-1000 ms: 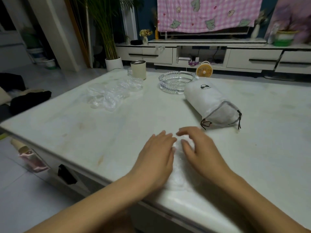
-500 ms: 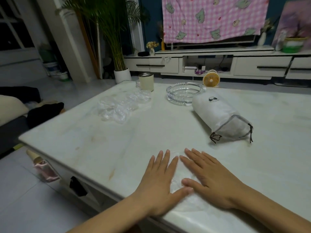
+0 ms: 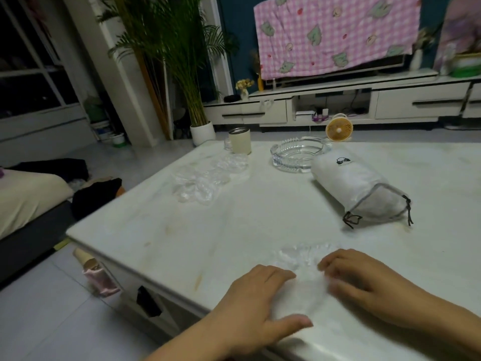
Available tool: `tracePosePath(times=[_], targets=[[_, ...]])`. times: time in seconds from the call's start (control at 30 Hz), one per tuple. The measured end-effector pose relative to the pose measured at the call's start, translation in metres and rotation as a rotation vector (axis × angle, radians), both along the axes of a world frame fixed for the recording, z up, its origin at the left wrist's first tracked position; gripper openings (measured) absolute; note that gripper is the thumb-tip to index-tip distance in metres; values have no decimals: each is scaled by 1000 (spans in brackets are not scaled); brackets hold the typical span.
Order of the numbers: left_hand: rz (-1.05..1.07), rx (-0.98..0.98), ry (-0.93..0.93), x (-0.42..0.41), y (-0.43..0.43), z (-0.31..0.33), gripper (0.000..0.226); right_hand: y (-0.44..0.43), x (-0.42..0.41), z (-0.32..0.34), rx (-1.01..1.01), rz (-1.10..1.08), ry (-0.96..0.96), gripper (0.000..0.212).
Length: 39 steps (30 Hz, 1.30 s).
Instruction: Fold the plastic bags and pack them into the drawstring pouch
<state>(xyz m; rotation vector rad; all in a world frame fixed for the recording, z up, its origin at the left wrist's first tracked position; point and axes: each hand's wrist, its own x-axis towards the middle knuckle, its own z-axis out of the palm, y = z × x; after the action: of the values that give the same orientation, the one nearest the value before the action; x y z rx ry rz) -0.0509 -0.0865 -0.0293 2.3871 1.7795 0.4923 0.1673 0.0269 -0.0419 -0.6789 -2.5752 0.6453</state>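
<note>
The left hand [image 3: 255, 306] and right hand [image 3: 364, 287] curl their fingers onto one bag [image 3: 304, 280] at the table's [image 3: 234, 230] near edge, apparently gripping it; its fold looks unfinished; a pile [image 3: 205, 178] waits unfolded beyond; the pouch [image 3: 359, 188] lies well apart, bulging, still to be packed.

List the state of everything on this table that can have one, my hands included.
Left hand: on the plastic bag, fingers bent, grip unclear.
Right hand: on the same bag, fingers curled, blurred.
That plastic bag: spread flat, far end crinkled.
Bag pile: loose, crumpled, unfolded.
Pouch: on its side, bulging, mouth not drawn tight.
Ashtray: upright, looks empty.
Cup: upright.
</note>
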Motion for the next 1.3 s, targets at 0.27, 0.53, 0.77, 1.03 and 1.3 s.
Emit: tracePosePath(times=[0.27, 0.53, 0.77, 1.03, 1.3], targets=[[169, 115, -310, -3, 5, -15, 42, 5, 4, 13, -386, 9, 72, 53], [-75, 498, 32, -10, 10, -41, 20, 10, 1, 4, -71, -18, 107, 39], [126, 342, -276, -3, 8, -34, 38, 16, 0, 4, -303, -48, 158, 41], [639, 80, -319, 13, 38, -7, 40, 28, -34, 12, -139, -489, -53, 46], [756, -2, 260, 17, 47, -7, 39, 17, -42, 0, 240, -683, -178, 31]])
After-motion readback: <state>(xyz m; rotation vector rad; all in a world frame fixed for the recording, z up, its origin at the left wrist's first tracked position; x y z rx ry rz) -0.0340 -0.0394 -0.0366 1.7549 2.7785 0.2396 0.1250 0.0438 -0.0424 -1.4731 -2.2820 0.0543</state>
